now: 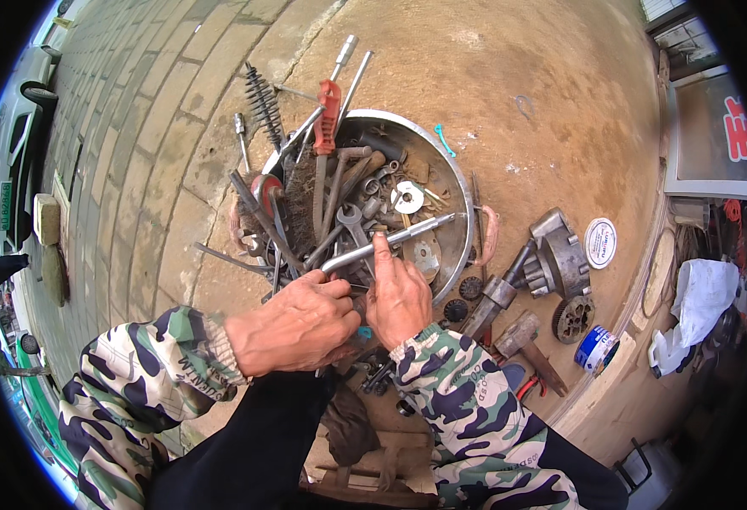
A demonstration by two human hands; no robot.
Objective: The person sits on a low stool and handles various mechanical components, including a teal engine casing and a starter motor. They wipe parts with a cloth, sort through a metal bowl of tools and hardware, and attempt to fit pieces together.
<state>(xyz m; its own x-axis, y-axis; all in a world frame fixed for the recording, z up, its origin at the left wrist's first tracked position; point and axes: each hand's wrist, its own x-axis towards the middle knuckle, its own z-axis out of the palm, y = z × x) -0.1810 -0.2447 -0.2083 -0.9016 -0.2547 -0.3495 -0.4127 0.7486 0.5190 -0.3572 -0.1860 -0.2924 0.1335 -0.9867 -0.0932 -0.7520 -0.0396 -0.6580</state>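
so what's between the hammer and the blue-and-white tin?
A dark toothed gear lies on the ground between the hammer and the tin, seen from the head camera.

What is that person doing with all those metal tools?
A person in camouflage sleeves is bent over a round metal basin full of wrenches, rods and other tools. The left hand grips the near end of a shiny steel bar, and the right hand rests a pointing finger on it. A hammer, a gear and a grey machine part lie on the ground nearby.
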